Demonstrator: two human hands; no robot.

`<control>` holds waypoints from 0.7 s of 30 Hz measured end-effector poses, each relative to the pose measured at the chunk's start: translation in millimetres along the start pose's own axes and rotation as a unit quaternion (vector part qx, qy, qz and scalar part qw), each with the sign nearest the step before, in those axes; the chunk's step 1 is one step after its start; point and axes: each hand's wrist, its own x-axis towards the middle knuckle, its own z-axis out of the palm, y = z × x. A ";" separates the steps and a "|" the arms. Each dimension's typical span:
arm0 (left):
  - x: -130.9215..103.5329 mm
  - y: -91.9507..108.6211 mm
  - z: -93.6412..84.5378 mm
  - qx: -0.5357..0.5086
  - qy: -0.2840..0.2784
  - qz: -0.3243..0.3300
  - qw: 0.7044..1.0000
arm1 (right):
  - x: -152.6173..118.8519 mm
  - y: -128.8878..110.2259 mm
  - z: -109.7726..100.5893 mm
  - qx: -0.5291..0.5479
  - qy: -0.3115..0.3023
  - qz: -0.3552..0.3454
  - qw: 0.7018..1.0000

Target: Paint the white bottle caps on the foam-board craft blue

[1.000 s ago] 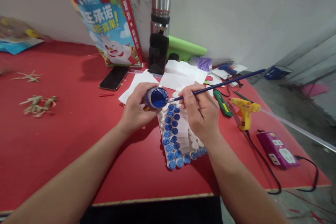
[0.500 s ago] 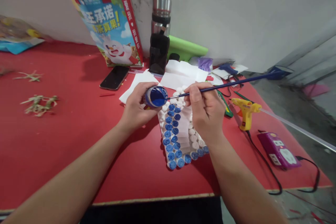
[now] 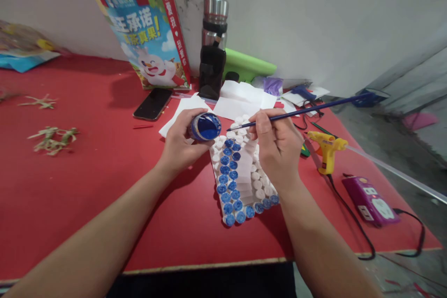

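My left hand [image 3: 181, 142] is wrapped round a small jar of blue paint [image 3: 206, 126], its open mouth tilted toward me. In my right hand [image 3: 277, 146] is a long blue paintbrush [image 3: 300, 112], pinched near the ferrule. Its dark tip is just right of the jar's rim, apart from it, above white paper rolls. Under both hands lies a panel of small paper rolls [image 3: 233, 185]: those on the left and along the near edge are blue, the others white. Flat white strips run down its middle. My right hand hides part of the panel.
A yellow glue gun [image 3: 327, 149] and a purple power strip [image 3: 370, 200] with cords lie to the right. Behind are a phone [image 3: 152, 104], a steel bottle [image 3: 212, 51], a printed bag [image 3: 150, 32] and white paper [image 3: 240, 98]. Straw pieces [image 3: 56, 139] lie left on the red table [image 3: 104, 172].
The brush tip has moved from the jar's rim a little to the right, away from it. My right hand shifted slightly right, and the jar moved slightly left.
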 end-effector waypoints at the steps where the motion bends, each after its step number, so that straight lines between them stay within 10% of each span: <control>1: 0.1 -1.3 0.0 -0.003 0.003 -0.003 1.000 | 0.5 1.2 -0.7 -0.002 0.005 0.001 1.000; 21: 0.3 -3.7 0.6 -0.017 0.007 -0.022 1.000 | 4.9 5.0 0.7 -0.051 -0.026 -0.047 0.997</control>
